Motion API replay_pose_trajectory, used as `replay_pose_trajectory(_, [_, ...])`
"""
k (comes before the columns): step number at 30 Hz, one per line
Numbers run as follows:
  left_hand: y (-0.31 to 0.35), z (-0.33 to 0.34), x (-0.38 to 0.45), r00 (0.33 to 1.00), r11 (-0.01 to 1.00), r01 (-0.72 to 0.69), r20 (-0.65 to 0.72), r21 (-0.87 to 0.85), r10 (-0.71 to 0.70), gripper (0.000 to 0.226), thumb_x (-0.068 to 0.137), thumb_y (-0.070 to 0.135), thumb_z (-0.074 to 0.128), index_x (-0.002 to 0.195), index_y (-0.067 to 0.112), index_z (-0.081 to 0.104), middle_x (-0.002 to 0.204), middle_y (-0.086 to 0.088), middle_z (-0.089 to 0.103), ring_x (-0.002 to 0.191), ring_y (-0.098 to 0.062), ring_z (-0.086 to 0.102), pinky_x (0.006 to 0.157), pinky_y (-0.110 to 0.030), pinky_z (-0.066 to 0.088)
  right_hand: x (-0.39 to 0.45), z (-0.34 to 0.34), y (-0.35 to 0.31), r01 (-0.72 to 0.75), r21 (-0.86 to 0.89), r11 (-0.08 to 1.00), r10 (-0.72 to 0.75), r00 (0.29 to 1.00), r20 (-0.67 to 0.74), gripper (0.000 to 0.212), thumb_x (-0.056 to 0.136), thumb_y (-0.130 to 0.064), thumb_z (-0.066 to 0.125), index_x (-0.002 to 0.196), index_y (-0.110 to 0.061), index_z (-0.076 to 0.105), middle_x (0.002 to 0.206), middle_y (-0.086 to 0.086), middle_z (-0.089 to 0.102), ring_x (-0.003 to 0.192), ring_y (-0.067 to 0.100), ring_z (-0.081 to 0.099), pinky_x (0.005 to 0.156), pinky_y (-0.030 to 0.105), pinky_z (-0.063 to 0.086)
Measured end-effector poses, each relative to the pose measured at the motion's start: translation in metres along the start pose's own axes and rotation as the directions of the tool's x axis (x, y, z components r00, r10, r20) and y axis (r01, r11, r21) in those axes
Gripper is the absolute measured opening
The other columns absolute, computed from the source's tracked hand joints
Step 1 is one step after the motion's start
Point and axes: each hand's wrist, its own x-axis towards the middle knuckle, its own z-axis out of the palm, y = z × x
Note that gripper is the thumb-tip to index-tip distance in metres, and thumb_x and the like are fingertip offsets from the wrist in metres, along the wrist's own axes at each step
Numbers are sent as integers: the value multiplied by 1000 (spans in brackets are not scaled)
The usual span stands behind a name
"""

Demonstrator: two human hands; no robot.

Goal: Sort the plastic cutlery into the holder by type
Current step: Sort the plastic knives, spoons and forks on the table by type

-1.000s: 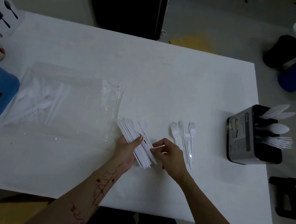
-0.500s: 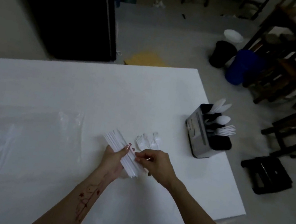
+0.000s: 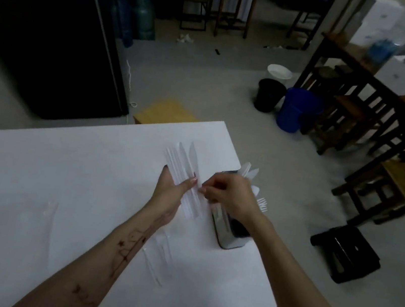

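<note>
The left hand [image 3: 172,188] has its thumb clamped across a fanned bundle of white plastic knives [image 3: 183,174], its fingers hidden behind the bundle, which it holds raised above the table with the blade tips pointing away from the person. The right hand [image 3: 229,197] is curled, its fingertips [image 3: 203,192] pinching the right edge of the same bundle just beside the left thumb.

Directly behind and below the right hand stands the black and silver rectangular cutlery holder [image 3: 225,234] near the right edge of the white table [image 3: 58,183]. White plastic spoons or knives [image 3: 247,171] stick out of its far end, and the tines of a white plastic fork [image 3: 262,204] show past the right wrist; which compartment each sits in cannot be told.

On the table under the left forearm lie a few more white plastic pieces [image 3: 158,255], blurred. To their left is the faint edge of a clear plastic bag [image 3: 48,208].

On the floor beyond the table stand a blue bucket [image 3: 298,110] and a black bucket [image 3: 269,95], touching.
</note>
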Motion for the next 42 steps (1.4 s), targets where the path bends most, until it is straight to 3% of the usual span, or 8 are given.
replay_pose_trajectory(4, [23, 51, 34, 993, 990, -118, -14, 83, 120, 44, 85, 2, 65, 123, 10, 44, 115, -7, 64, 105, -19, 64, 84, -31, 55, 38, -49, 0, 0, -23, 1000, -1, 999, -44, 12, 79, -15, 82, 80, -5, 75, 71, 9, 75, 65, 20, 74, 65, 24, 60])
replay_pose_trajectory(9, [26, 93, 59, 979, 959, -198, -13, 204, 204, 42, 86, 8, 65, 119, 17, 41, 103, 6, 59, 97, -8, 59, 71, -14, 49, 69, -89, 17, 45, -187, 981, -52, 998, -32, 13, 78, -20, 82, 76, -11, 72, 66, 4, 73, 61, 17, 71, 61, 23, 57])
replay_pose_trajectory(17, [-11, 122, 76, 975, 923, -204, -11, 327, 220, 44, 87, 21, 65, 122, 20, 38, 109, 3, 60, 100, -14, 61, 77, -20, 53, 100, -112, 54, 115, -343, 932, -113, 993, 24, 26, 79, -36, 79, 79, -13, 67, 69, -2, 67, 62, 9, 62, 56, 16, 49])
replay_pose_trajectory(22, [-30, 125, 78, 977, 888, -192, -9, 418, 215, 35, 92, 20, 58, 120, 19, 36, 108, -2, 61, 93, -16, 63, 70, -22, 55, 108, -112, 68, 145, -305, 941, -133, 989, 59, 18, 77, -27, 81, 79, -13, 69, 72, 2, 68, 64, 14, 60, 54, 16, 43])
replay_pose_trajectory(27, [-43, 121, 70, 979, 873, -170, -26, 458, 204, 35, 94, 29, 56, 121, 19, 36, 109, -1, 62, 87, -14, 63, 60, -9, 50, 104, -106, 79, 201, -225, 953, -179, 977, 114, 14, 76, -23, 81, 81, -20, 68, 75, 1, 69, 66, 15, 62, 64, 27, 51])
replay_pose_trajectory(35, [-73, 105, 68, 971, 803, -221, 44, 554, 236, 22, 94, 23, 55, 108, 28, 40, 105, -4, 58, 94, -18, 59, 75, -28, 53, 94, -99, 87, 238, -165, 957, -226, 970, 87, 18, 80, -14, 77, 95, -20, 68, 86, -5, 72, 77, 14, 65, 72, 30, 54])
replay_pose_trajectory(38, [-80, 100, 63, 966, 763, -253, 119, 595, 228, 23, 95, 16, 52, 116, 16, 42, 111, -6, 52, 102, -19, 52, 85, -32, 49, 88, -94, 93, 259, -208, 943, -247, 966, 81, 11, 84, -18, 74, 88, -27, 70, 88, -15, 70, 86, 11, 61, 71, 20, 47])
replay_pose_trajectory(42, [-82, 98, 57, 959, 759, -281, 157, 587, 234, 50, 95, 13, 52, 139, 11, 30, 136, -6, 38, 126, -16, 41, 106, -28, 39, 77, -85, 103, 222, -243, 944, -220, 975, 38, 13, 84, -18, 69, 91, -29, 70, 91, -17, 64, 94, 11, 57, 78, 15, 41])
